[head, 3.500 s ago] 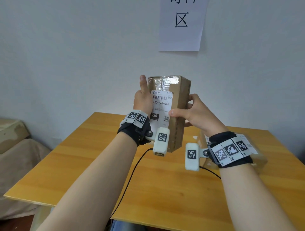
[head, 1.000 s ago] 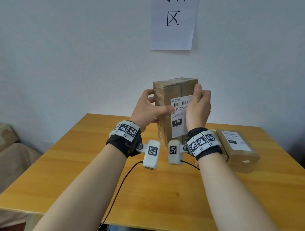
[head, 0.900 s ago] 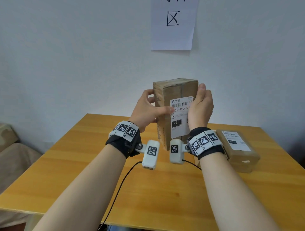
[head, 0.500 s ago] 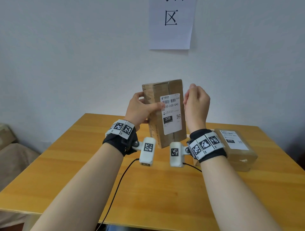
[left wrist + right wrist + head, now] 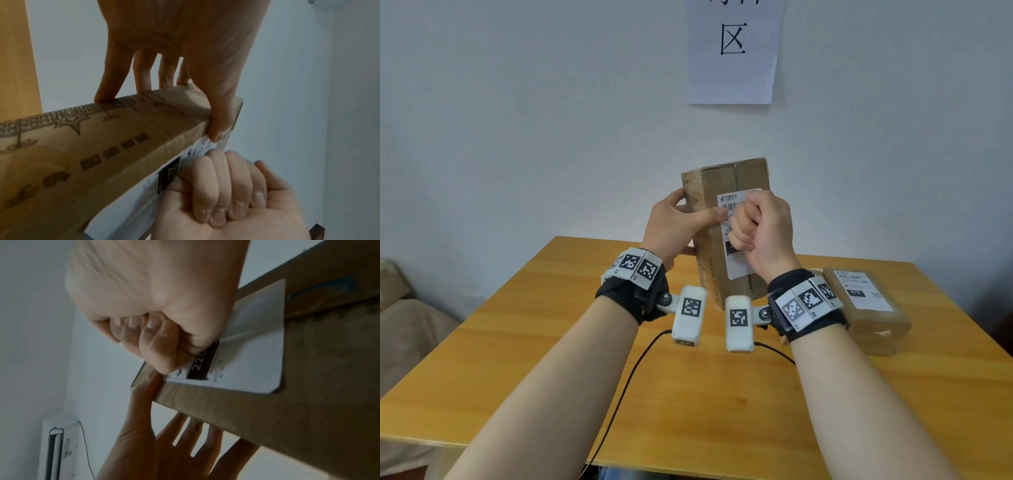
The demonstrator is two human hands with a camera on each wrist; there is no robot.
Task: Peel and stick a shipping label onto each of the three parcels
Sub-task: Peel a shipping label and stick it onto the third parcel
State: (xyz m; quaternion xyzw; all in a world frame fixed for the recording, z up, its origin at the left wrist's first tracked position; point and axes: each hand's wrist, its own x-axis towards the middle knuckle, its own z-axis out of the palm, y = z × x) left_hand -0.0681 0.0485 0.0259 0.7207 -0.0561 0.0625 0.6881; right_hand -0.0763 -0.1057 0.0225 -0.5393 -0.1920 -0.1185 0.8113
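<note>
Wooden table [image 5: 722, 411], white paper sign [image 5: 732, 51] on the wall, beige cushion [image 5: 410, 329] at left.

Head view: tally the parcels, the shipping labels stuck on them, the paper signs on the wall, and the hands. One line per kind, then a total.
Parcels: 2, the upright parcel gripped by the left hand and the parcel lying on the table
Shipping labels: 2, and
Wall signs: 1
Hands: 2, left hand, right hand fisted against the label
Total: 7

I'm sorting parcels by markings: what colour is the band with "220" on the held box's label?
Black, with pale digits, on the white label; clearest in the right wrist view.
</note>
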